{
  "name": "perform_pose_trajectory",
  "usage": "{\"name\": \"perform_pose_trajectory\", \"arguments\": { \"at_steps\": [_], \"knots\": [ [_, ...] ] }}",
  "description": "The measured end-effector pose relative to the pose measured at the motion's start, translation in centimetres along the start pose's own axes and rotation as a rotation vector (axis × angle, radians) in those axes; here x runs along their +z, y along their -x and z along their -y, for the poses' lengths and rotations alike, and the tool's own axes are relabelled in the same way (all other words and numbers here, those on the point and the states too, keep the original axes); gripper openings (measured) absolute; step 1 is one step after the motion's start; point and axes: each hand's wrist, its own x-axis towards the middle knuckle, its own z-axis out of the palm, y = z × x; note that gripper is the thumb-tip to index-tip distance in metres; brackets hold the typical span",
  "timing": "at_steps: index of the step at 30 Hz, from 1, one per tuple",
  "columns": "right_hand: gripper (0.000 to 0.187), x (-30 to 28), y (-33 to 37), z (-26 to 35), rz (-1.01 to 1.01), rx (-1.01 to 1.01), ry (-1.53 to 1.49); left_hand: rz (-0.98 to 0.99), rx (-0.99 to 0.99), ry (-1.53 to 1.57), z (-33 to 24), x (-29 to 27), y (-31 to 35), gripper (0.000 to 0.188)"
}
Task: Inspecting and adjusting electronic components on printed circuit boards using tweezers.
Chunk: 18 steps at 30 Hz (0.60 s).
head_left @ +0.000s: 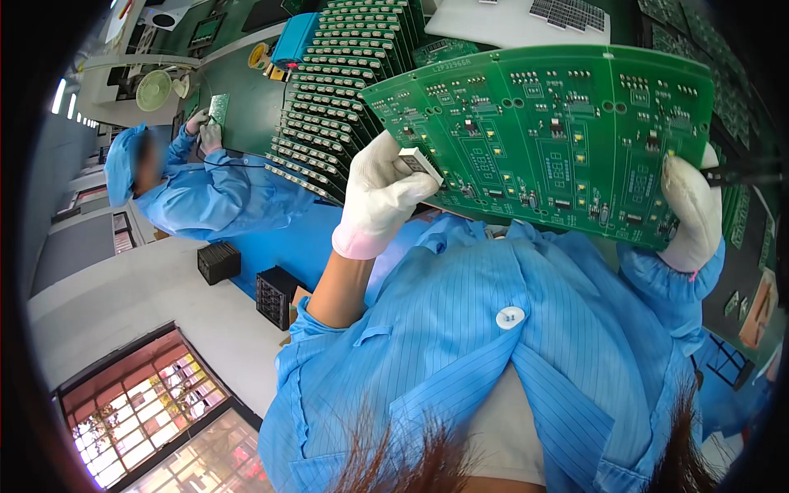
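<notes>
A large green circuit board panel (534, 131), tilted up in front of my chest, carries repeated sections with small chips, yellowish-white parts and printed digit outlines. My right hand (690, 201), in a white glove, is closed on its right edge, thumb on the face. A dark slim tool (740, 175) sticks out beside that hand; I cannot tell whether the hand holds it. At the panel's lower left, my gloved left hand (382, 197) pinches a small white-sided digit display (417, 162). Whether its hidden fingers also support the board cannot be seen.
Rows of narrow circuit boards (337, 90) stand stacked left of the panel. Behind it lies a white sheet (526, 23) with dark display blocks. A co-worker (214, 185) in blue handles a small board at the far left, near a green fan (154, 90). Black crates (278, 296) stand lower left.
</notes>
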Motion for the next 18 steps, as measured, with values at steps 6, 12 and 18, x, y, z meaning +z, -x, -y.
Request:
{"name": "perform_pose_trajectory", "arguments": {
  "at_steps": [6,12,18],
  "knots": [
    [0.028,0.4,-2.9,-1.2,-0.002,0.051,0.133,-0.093,0.01,-0.152,0.6,-1.0,1.4,0.05],
    [0.038,1.5,-4.8,-2.7,-0.108,-0.002,0.303,-0.29,0.208,0.119,2.6,-1.4,2.5,0.05],
    [0.024,3.7,-3.4,-5.3,0.0,0.054,0.328,-0.539,0.329,0.13,3.1,-2.6,3.7,0.048]
  ]
}}
